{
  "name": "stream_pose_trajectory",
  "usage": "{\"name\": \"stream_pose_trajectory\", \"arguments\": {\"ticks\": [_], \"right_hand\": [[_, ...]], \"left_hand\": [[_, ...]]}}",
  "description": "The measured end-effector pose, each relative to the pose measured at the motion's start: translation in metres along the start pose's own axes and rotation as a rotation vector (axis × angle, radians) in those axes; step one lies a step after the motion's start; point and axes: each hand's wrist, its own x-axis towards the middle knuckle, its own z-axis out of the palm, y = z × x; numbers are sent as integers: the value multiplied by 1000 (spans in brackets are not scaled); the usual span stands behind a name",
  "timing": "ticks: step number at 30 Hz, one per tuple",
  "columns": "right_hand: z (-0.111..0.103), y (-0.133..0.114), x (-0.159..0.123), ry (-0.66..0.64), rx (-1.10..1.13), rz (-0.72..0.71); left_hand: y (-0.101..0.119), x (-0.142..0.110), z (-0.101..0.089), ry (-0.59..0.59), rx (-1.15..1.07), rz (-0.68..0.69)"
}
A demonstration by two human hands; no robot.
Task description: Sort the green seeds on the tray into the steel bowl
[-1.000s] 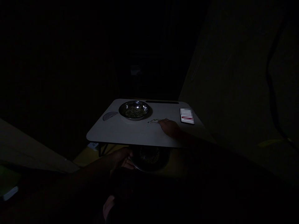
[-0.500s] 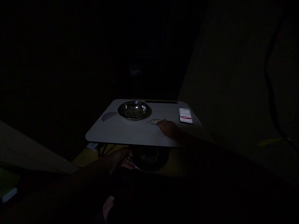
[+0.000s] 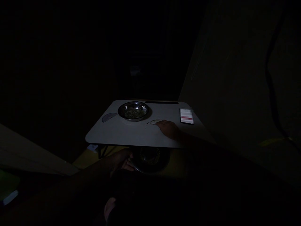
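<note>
In dim light, my left hand (image 3: 124, 160) is closed on the rim of a dark metal bowl (image 3: 162, 168), held just below the table's front edge. Small seed-like bits lie inside that bowl. My right hand (image 3: 168, 128) rests on the white table (image 3: 122, 135) with its fingers drawn together. By its fingertips is a short row of small seeds (image 3: 153, 121). A thin pale edge shows at the fingertips, too dark to name. Behind and to the left stands a shiny steel bowl (image 3: 144, 110) holding many greenish seeds (image 3: 134, 114).
A clear protractor-like half disc (image 3: 109, 117) lies on the table's left. A phone (image 3: 187, 121) with a blurred screen is at the right. Along the back edge runs a dark slot (image 3: 161, 102). A wall (image 3: 235, 94) rises on the right.
My right hand has shifted very slightly to the left by the seeds. The left hand and the bowl it holds stay in place.
</note>
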Motion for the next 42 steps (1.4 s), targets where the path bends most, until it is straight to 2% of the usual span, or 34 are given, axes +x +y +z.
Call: {"name": "stream_pose_trajectory", "arguments": {"ticks": [6,13,31,42], "right_hand": [[-1,-6,3,16,19,-29],[0,-9,-2,12,38,-92],[-22,-31,-30,2,207,-274],[-35,-55,-46,43,170,-438]], "left_hand": [[0,0,-1,-41,-17,24],[1,0,-1,-33,7,16],[-1,2,1,-24,26,33],[4,2,7,-19,32,3]]}}
